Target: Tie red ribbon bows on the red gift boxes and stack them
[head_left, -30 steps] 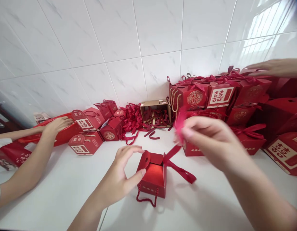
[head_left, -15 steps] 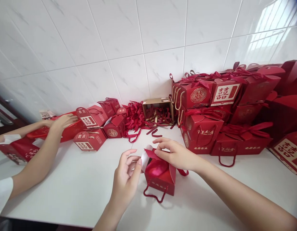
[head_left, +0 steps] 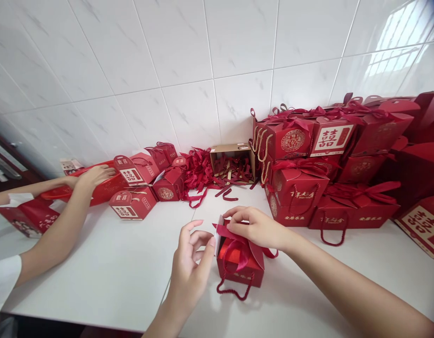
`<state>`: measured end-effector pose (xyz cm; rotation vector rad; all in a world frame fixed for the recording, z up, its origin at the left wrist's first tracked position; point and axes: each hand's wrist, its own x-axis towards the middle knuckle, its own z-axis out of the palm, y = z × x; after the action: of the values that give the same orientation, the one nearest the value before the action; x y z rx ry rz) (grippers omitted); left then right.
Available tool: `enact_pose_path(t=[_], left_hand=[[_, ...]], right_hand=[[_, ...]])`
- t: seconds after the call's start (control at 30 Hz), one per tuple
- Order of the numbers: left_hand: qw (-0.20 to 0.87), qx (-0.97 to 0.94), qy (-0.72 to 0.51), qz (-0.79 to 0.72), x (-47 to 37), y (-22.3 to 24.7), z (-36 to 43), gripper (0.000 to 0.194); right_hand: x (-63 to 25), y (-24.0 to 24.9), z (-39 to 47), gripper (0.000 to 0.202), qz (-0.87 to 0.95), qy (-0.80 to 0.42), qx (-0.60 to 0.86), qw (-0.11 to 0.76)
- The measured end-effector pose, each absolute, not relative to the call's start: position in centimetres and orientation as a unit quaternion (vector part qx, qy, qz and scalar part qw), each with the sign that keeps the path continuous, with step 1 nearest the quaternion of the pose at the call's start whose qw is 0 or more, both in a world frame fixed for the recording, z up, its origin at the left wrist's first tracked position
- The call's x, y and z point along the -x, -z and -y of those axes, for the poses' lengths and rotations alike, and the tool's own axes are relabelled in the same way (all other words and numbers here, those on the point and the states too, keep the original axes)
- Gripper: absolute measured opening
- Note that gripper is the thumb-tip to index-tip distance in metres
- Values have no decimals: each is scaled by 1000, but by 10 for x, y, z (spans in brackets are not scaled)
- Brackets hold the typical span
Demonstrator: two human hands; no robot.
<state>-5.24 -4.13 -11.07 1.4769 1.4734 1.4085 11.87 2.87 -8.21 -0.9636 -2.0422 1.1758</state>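
Observation:
A small red gift box [head_left: 240, 272] stands on the white table in front of me, its left end open, with a twisted cord handle [head_left: 234, 295] hanging at the front. My left hand [head_left: 194, 258] is at that open end, thumb against the white-backed flap [head_left: 218, 239] and fingers curled. From the right, my right hand [head_left: 247, 227] reaches over the top, its fingers closed on a red satin ribbon [head_left: 223, 231]. A loop of the ribbon lies across the box top. My right fingertips are partly hidden.
Stacked red gift boxes [head_left: 301, 188] stand at the right. Behind are a cardboard box [head_left: 231, 149] of ribbon strips and a pile of red ribbons [head_left: 197, 171]. At the left, a co-worker's arms [head_left: 67, 225] reach into a red basin [head_left: 100, 190] beside several boxes.
The left flap has swung more upright, with my left thumb against it. My right hand still holds the ribbon, and its loop shows more clearly over the box top.

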Motion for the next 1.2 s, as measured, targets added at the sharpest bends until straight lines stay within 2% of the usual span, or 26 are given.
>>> enact_pose_path(t=[0.17, 0.37, 0.43, 0.5, 0.57, 0.63, 0.7, 0.73, 0.8, 0.9, 0.97, 1.1, 1.2], left_hand=[[372, -558, -488, -559, 54, 105, 28, 29], [498, -538, -448, -512, 67, 104, 4, 25], [505, -536, -428, -525, 80, 111, 0, 24], [424, -582, -380, -581, 99, 118, -3, 23], [268, -638, -298, -657, 122, 124, -8, 21], [98, -659, -229, -709, 143, 127, -13, 15], [8, -667, -239, -705, 154, 125, -18, 9], [13, -675, -272, -686, 154, 123, -20, 12], [114, -689, -346, -627, 142, 118, -22, 20], [321, -685, -386, -528, 107, 110, -18, 24], [402, -678, -372, -491, 84, 109, -13, 24], [450, -655, -355, -491, 65, 112, -7, 28], [464, -647, -342, -499, 68, 111, -7, 32]], right_hand=[[-115, 88, -29, 25, 774, -427, 348, 312], [-116, 89, -29, 27, 805, -345, 356, 325], [-122, 81, -29, 27, 799, -325, 372, 343], [-133, 71, -28, 25, 785, -308, 392, 367], [-145, 64, -24, 22, 774, -285, 415, 384], [-157, 63, -18, 25, 770, -267, 449, 366], [-165, 70, -10, 34, 771, -267, 486, 313], [-167, 76, -6, 38, 771, -274, 499, 284], [-168, 89, 0, 44, 769, -301, 507, 248], [-164, 105, 4, 42, 763, -332, 493, 256], [-161, 113, 3, 41, 757, -346, 479, 279], [-165, 124, -2, 46, 706, -438, 456, 319], [-174, 129, -6, 50, 666, -517, 441, 309]])
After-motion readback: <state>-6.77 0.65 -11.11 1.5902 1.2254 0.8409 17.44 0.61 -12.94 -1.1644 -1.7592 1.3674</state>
